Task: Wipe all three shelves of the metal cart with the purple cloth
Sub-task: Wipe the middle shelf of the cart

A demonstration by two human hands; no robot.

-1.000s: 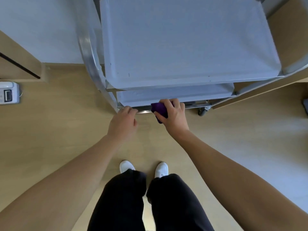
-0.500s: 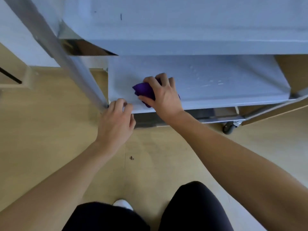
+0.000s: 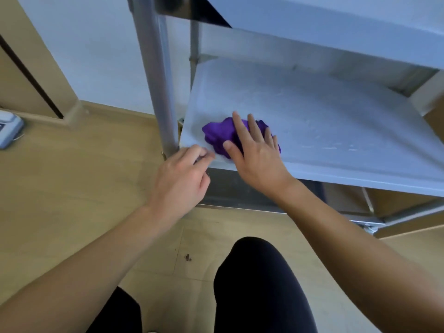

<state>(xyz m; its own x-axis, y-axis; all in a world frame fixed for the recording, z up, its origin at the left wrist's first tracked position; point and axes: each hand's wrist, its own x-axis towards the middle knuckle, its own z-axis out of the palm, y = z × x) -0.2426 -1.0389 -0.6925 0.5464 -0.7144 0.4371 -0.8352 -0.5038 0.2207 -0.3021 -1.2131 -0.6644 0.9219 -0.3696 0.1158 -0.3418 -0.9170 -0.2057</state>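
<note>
The shelf [image 3: 312,121] is seen as brushed metal, matt grey and marked with faint pale streaks. The upright post [image 3: 163,92] is seen as smoother metal with a dull sheen. The purple cloth [image 3: 219,134] is shown soft and crumpled. The floor [image 3: 72,179] is finished in matt, wood-grained boards.

Plain indoor room, wooden floor [image 3: 72,188], white wall [image 3: 96,56], metal cart [image 3: 161,80]

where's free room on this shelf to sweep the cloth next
The shelf is bare right of the purple cloth to its right edge, and behind it. Crowded: the front left corner, where the right hand presses the cloth and the left hand grips the rim by the post.
</note>
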